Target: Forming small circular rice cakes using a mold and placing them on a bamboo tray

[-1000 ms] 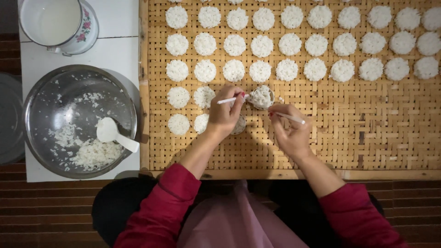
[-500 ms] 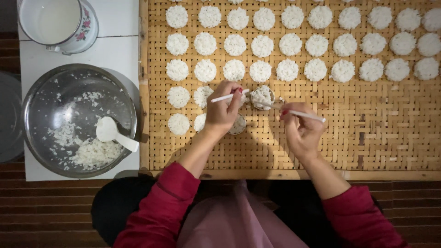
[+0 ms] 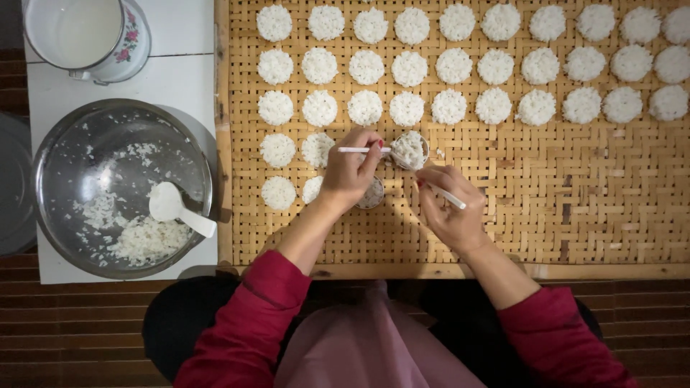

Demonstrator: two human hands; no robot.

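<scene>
My left hand [image 3: 350,174] pinches a thin white handle [image 3: 357,149] that leads to a small round mould [image 3: 410,149] packed with white rice, resting on the woven bamboo tray [image 3: 575,208]. My right hand [image 3: 451,214] holds a white utensil [image 3: 451,197] whose tip reaches the mould's near edge. A second small round piece [image 3: 373,195] peeks out from under my left wrist. Rows of round white rice cakes [image 3: 410,69] fill the tray's far part, and a few more cakes [image 3: 277,150] lie left of my left hand.
Left of the tray, a steel bowl [image 3: 65,144] on a white surface holds loose rice and a white spoon [image 3: 172,207]. A white enamel mug [image 3: 86,32] with a flower print stands behind it. A dark round edge [image 3: 11,187] shows at far left.
My right hand drifted right, then came back left toward the rice-filled mould. My left hand and the mould stayed almost still.
</scene>
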